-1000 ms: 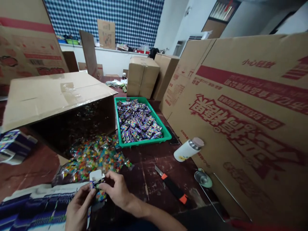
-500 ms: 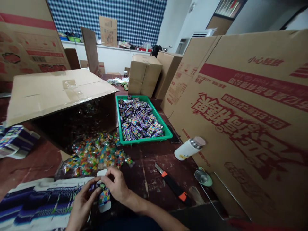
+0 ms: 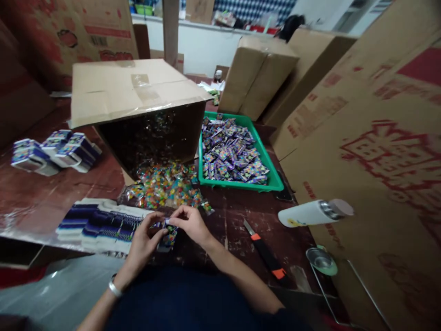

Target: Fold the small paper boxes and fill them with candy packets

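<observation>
Both hands hold one small printed candy box (image 3: 168, 235) near the table's front edge. My left hand (image 3: 143, 243) grips it from the left, and my right hand (image 3: 189, 222) pinches its top from the right. Just beyond the hands lies a heap of clear candy bags (image 3: 165, 186) spilling out of a tipped cardboard box (image 3: 131, 92). A row of flat unfolded box blanks (image 3: 99, 224) lies left of my hands. Further right, a green tray (image 3: 276, 183) holds several filled purple boxes.
An orange-and-black utility knife (image 3: 265, 250) lies right of my hands. A white bottle (image 3: 312, 213) lies on its side beside its lid (image 3: 322, 260). Stacks of folded boxes (image 3: 55, 151) sit at the left. Large cartons (image 3: 372, 151) wall off the right side.
The view has tilted down and shifted left, bringing my forearms and lap into sight. The box's white top flap, open a second ago, is now folded down under my fingers.
</observation>
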Available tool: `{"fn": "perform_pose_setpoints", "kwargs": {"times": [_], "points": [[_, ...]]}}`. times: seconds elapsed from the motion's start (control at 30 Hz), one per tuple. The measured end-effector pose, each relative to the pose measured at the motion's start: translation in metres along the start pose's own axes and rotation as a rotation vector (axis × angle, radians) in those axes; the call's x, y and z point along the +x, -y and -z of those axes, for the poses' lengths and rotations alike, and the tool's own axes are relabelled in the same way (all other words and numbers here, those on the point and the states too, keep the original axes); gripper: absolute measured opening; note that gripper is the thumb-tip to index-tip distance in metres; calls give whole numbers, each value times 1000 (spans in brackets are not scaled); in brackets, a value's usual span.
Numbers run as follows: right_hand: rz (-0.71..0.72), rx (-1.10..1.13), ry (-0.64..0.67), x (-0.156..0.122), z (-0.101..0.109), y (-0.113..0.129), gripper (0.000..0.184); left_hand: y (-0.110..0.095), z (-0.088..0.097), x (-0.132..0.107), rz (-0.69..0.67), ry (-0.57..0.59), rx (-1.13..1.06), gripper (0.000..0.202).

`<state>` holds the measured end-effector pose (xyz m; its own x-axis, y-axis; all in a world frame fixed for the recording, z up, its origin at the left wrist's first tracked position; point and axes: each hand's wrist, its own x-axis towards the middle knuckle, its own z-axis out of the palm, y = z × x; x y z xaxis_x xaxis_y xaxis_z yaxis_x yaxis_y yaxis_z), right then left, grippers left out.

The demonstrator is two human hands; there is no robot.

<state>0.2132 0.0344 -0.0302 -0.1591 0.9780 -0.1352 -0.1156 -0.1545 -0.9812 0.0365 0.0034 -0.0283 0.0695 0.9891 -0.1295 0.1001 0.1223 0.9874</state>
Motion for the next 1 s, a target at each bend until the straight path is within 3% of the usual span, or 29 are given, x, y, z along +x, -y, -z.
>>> {"fn": "perform_pose_setpoints", "kwargs": {"times": [0.2,0.33,0.47,0.57,0.63,0.67,0.8,0.87,0.93,1.0], "points": [[-10,-120,24,5,5,3,29,-5,4,-5,99,87,-56,47],[112,-203,9,-1,3,1,27,-4,6,-5,127,82,-59,52],[228,-221,24,-13,0,-5,27,1,2,-4,151,81,-102,38],[226,-259,91,-20,5,-7,23,6,-2,-7,159,90,-128,31],[202,-371,90,-20,18,-6,21,8,0,-9,175,140,-125,29],[198,-468,28,-18,29,-6,19,8,3,-9,183,180,-104,29],[125,-945,-411,-3,81,-8,17,-4,34,-8,146,369,125,44],[36,-1060,-401,5,101,-13,19,-13,53,-6,139,520,230,51],[-4,-1070,-312,10,111,-19,10,-19,66,-4,142,656,286,42],[-2,-1039,-253,11,114,-23,3,-21,70,-2,136,696,326,29]]}}
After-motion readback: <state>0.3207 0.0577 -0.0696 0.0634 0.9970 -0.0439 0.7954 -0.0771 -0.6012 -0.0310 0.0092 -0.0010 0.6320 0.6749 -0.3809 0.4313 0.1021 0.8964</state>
